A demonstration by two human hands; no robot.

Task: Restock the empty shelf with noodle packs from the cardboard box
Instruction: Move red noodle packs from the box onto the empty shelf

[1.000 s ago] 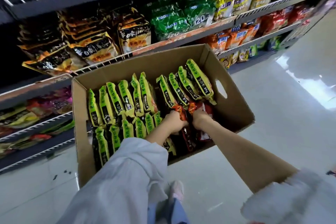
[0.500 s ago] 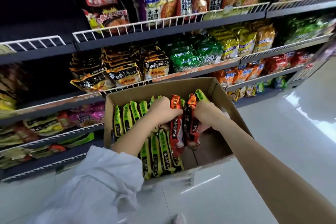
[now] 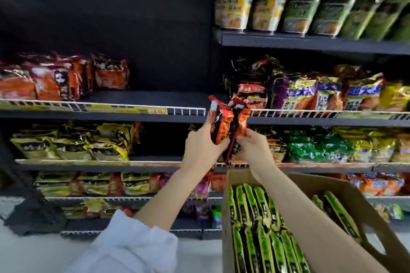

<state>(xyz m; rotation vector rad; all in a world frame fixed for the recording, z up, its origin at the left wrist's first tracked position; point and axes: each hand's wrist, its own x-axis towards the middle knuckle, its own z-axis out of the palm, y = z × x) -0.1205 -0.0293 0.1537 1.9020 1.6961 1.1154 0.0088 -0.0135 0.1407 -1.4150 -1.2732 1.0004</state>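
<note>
Both hands (image 3: 200, 150) (image 3: 255, 149) grip red noodle packs (image 3: 228, 126).

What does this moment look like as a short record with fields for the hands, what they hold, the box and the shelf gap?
left hand: grips the orange-red noodle packs
right hand: grips the same bunch from the other side
packs' position: raised in front of the wire shelf rail
cardboard box: lower right, holds green packs on edge
shelf gap: bare stretch beside the red packs
</note>
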